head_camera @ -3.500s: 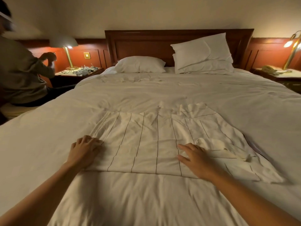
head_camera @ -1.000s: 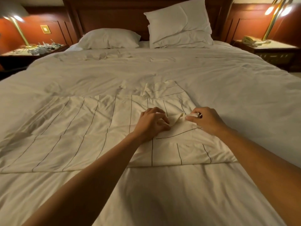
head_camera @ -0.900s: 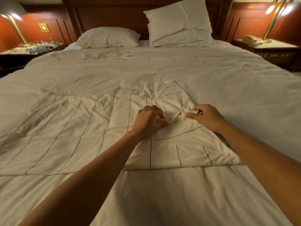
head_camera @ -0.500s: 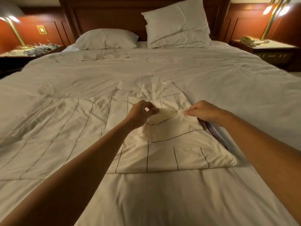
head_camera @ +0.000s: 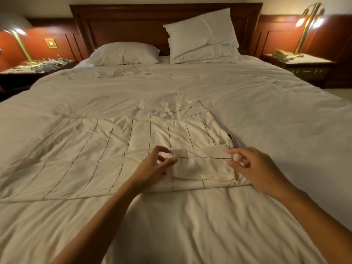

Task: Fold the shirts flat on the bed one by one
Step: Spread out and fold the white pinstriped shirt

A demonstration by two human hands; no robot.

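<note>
Cream pinstriped shirt [head_camera: 106, 149] flat, long axis across bed [head_camera: 266, 111]; left hand [head_camera: 154, 168], right hand [head_camera: 255, 168] curled beside folded sleeve [head_camera: 203, 164], grip unclear.

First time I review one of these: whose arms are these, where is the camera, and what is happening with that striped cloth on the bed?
There is no robot. A person wears one wide-angle camera on the head, looking forward and down, so the arms are their own. A pale striped shirt lies spread on the bed. One flap is folded over onto it at its right end. The left hand and right hand are at that flap's far corners; blur hides whether they pinch it. Pillows sit by the headboard.
</note>
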